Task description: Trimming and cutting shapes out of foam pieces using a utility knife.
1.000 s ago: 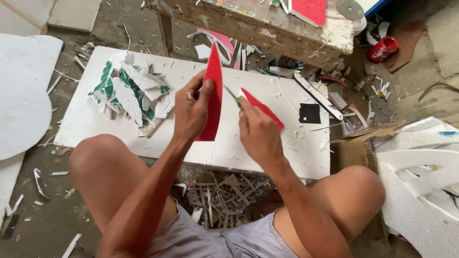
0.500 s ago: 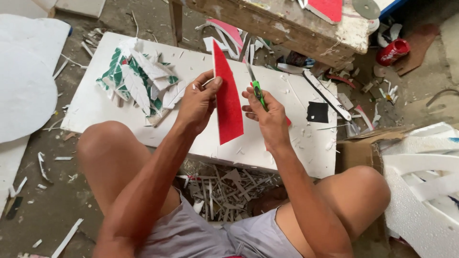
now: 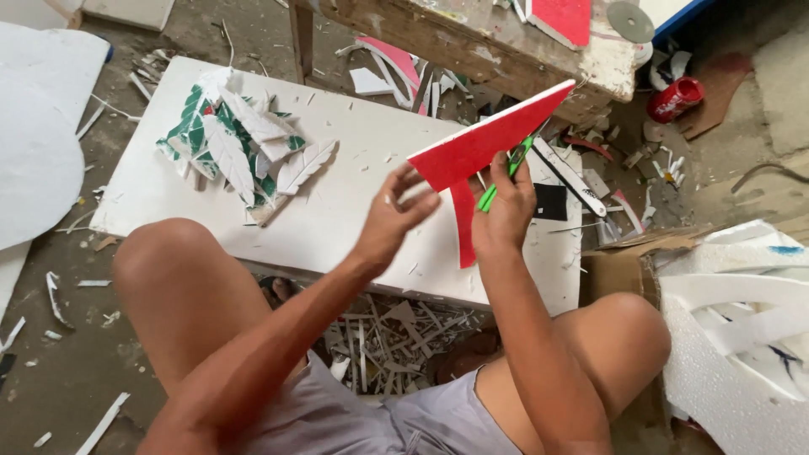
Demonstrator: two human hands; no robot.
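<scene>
My left hand (image 3: 396,215) pinches the lower left edge of a red foam sheet piece (image 3: 484,147) that is tilted up over the white foam board (image 3: 337,211). My right hand (image 3: 506,211) grips a green craft knife (image 3: 506,173) pressed against the red piece. A narrow red strip (image 3: 463,227) hangs down from the piece between the two hands. Both hands hover above the board's right half, between my bare knees.
Green and white foam leaf shapes (image 3: 236,143) lie piled on the board's left. A black square (image 3: 552,202) and a white strip (image 3: 573,177) lie to the right. A wooden bench (image 3: 472,38) stands behind, a red can (image 3: 674,97) beyond. White foam blocks (image 3: 742,320) sit right; scraps litter the floor (image 3: 396,337).
The red piece has been turned from upright to a slanted, near-horizontal position and lifted higher. My left hand shifted to its lower left edge; the knife hand moved beneath it.
</scene>
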